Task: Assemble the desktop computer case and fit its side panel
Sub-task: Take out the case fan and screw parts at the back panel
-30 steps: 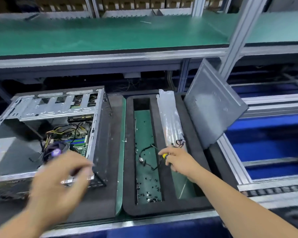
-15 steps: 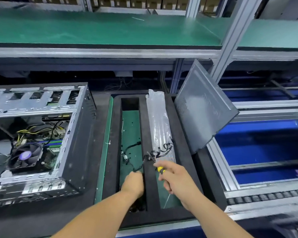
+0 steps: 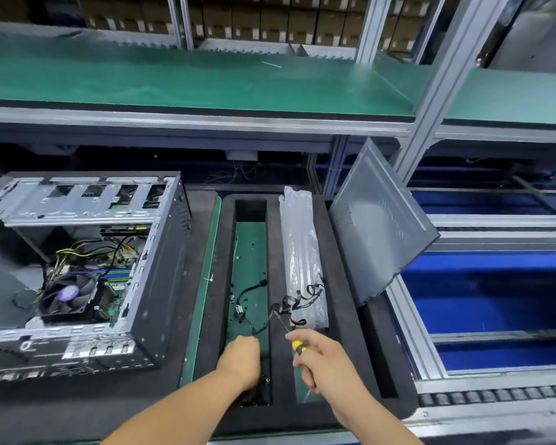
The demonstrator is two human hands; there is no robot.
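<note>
The open computer case (image 3: 161,277) lies on its side at the left, with its fan and motherboard showing. The dark side panel (image 3: 382,226) leans tilted against a frame post at the right of the black foam tray (image 3: 215,284). My right hand (image 3: 328,361) is shut on a yellow-handled screwdriver (image 3: 297,345) over the tray's right slot. My left hand (image 3: 243,358) reaches down into the tray's left slot among small black screws (image 3: 254,316); its fingers are curled and hidden, so what they hold cannot be seen.
A clear plastic bag (image 3: 302,258) and a black cable bundle (image 3: 289,303) lie in the tray. A green shelf (image 3: 206,81) runs across the back. Blue bins (image 3: 495,290) and a roller rail (image 3: 495,396) sit at the right.
My left hand left the case and went down into the tray's left slot. My right hand with the screwdriver drew slightly nearer. The view shifted right.
</note>
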